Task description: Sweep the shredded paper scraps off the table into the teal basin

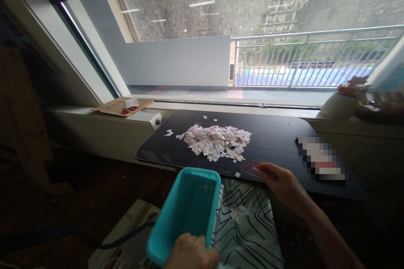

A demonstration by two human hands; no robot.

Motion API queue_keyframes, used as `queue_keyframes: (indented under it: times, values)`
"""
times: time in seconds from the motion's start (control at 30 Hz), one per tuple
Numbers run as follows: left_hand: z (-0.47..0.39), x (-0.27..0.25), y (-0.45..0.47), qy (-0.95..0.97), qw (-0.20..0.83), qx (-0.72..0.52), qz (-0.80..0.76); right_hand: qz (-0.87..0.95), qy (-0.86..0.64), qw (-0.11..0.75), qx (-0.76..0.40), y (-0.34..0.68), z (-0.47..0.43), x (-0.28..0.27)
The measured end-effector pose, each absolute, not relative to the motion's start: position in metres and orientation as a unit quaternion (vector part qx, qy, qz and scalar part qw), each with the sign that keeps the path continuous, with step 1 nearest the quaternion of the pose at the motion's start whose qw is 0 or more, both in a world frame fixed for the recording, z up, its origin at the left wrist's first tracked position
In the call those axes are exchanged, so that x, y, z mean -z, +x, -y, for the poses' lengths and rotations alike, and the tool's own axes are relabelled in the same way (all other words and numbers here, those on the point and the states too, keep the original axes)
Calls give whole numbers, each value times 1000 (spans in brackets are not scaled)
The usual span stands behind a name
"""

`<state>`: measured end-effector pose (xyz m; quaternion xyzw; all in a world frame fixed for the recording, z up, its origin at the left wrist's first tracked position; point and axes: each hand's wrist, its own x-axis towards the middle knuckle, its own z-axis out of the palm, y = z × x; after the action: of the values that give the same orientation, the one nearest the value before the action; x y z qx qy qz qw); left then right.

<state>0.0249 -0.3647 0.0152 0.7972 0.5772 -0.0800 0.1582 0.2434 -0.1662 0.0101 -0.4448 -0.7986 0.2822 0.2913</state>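
Observation:
My left hand [192,252] is closed over the near rim of a turquoise plastic bin [186,176], which is tilted with its mouth towards me and the table edge. Pinched in my right hand [279,180] is a thin, clear plastic protractor [250,168] with pinkish markings, flat over the front edge of the table. Just beyond it lies a heap of torn paper scraps [217,141], mostly white with some pink. One loose scrap [237,175] rests by the edge between the bin and the protractor.
The black table [271,134] stands against a window sill. A blurred-out flat item [322,159] lies on its right. Patterned cloth [246,222] with scraps on it hangs below the front edge. At left are a radiator [145,117] and a brown envelope [110,107]; a white pot [339,103] stands right.

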Motion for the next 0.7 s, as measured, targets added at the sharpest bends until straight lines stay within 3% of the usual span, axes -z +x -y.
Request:
queue_keyframes:
  times: [0.33,0.7]
  values:
    - [343,-53,28,714,271,198,-614,800,-427,314,-283,232,171,-2]
    - [350,-39,42,720,204,156,-645,824,-394,238,-331,243,196,-23]
